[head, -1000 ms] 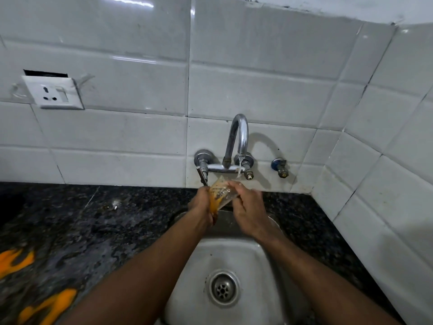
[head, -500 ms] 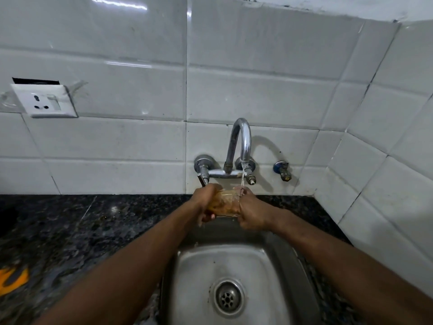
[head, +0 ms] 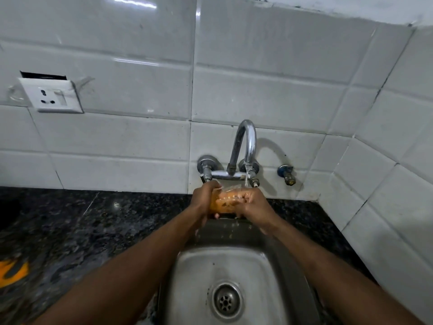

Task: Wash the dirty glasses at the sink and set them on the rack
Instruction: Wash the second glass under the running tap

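Orange-tinted glass held in both grips, left hand and right hand, under tap above rear edge of sink.

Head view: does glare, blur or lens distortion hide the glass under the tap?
Head view: glare streaks sit on the upper wall tiles; the tap throws a soft shadow to its right; tile lines bow from the wide lens; the glass, gripped by the left hand and right hand, looks smeared.

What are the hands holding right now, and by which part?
A glass, held by its sides: left hand wraps one side, right hand the other. Rim and base cannot be told apart.
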